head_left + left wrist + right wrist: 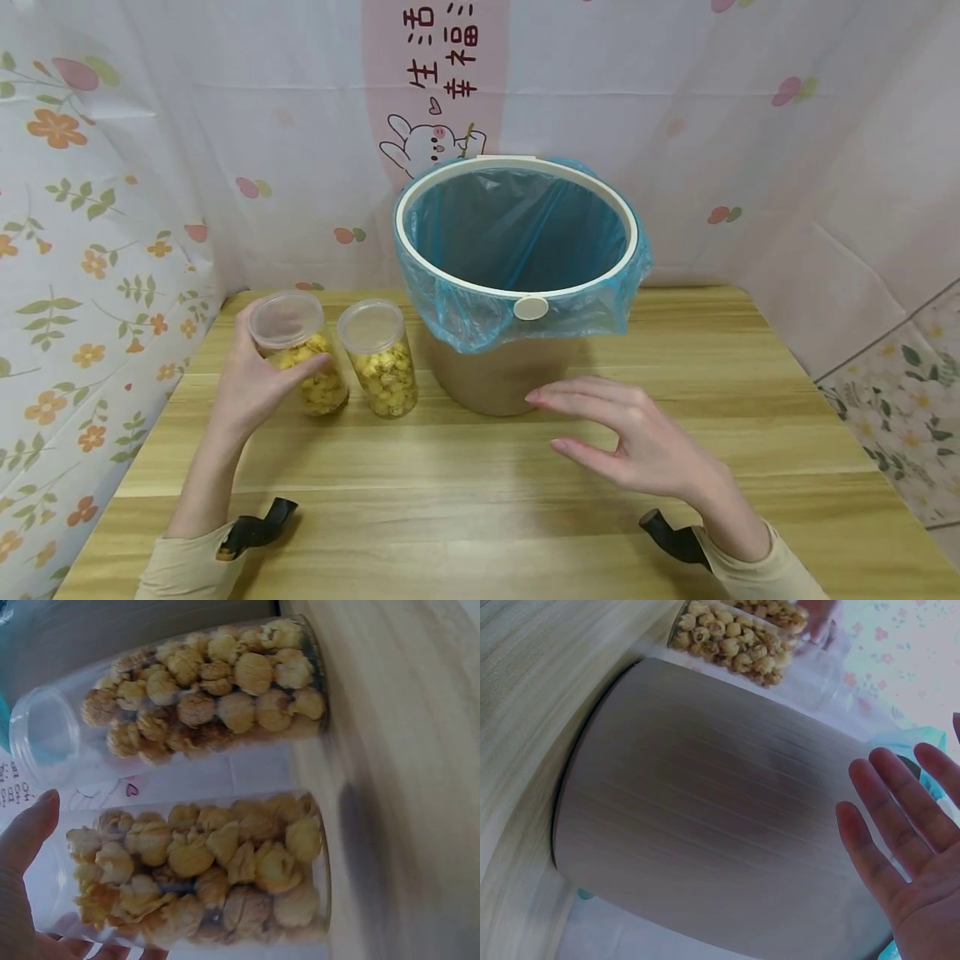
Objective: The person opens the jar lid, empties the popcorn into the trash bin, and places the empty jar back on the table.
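Observation:
My left hand [255,375] is wrapped about a clear jar of popcorn [318,383] at the table's left, thumb across its near side and fingers partly hidden behind it. The left wrist view has that jar [202,870] between the thumb and fingers. A second jar of popcorn [386,379] with a translucent lid stands upright just right of it. Over the table, my right hand [637,433] holds nothing, its fingers extended near a trash can [495,375]. In the right wrist view, those fingers [900,832] are spread in front of the can's side.
A blue bag [472,317] lines the can, folded over outside beneath a cream rim ring [633,242]. Patterned cloth [300,125] hangs behind the wooden table [420,508] and at its sides. Black curved pieces [258,529] show at both sleeve cuffs.

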The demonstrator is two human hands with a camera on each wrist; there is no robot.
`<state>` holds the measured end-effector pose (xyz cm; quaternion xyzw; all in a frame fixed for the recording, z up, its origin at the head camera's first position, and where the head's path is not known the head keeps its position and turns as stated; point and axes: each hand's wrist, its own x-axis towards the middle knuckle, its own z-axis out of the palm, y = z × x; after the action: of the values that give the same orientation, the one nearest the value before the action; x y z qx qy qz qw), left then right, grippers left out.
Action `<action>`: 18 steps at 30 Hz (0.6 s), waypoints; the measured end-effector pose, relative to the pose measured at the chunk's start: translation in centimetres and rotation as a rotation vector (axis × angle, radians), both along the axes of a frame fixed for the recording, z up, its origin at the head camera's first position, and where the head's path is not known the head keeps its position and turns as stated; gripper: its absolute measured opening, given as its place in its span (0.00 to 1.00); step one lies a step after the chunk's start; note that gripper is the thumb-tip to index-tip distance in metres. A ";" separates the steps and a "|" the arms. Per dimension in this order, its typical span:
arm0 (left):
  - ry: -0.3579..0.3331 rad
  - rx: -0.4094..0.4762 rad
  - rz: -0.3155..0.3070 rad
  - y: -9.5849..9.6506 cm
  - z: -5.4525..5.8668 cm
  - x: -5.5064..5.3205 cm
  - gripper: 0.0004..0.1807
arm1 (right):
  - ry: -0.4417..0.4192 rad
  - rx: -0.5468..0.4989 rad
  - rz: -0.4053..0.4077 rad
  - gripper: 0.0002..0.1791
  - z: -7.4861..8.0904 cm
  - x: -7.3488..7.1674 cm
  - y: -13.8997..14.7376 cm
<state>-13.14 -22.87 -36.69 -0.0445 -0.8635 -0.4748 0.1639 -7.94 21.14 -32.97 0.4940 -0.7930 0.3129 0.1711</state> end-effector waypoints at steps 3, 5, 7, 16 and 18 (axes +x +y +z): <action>0.039 -0.007 0.043 0.2 0.6 0.4 0.53 | -0.001 -0.005 -0.003 0.23 0.2 0.0 0.0; 0.059 0.002 0.066 0.4 1.0 0.7 0.52 | 0.000 -0.010 -0.003 0.23 0.3 -0.1 0.1; 0.096 0.035 0.069 0.6 1.4 0.9 0.52 | -0.002 -0.012 -0.008 0.24 0.3 -0.1 0.1; 0.245 0.118 0.057 2.0 3.2 2.3 0.54 | 0.003 -0.015 -0.013 0.23 0.5 -0.1 0.1; 0.278 0.118 0.042 2.4 3.5 2.6 0.55 | 0.006 -0.018 -0.012 0.23 0.5 -0.1 0.1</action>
<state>-10.53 -20.48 -33.18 -0.0821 -0.8039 -0.5102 0.2943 -8.02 21.23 -32.51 0.4886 -0.7925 0.3175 0.1799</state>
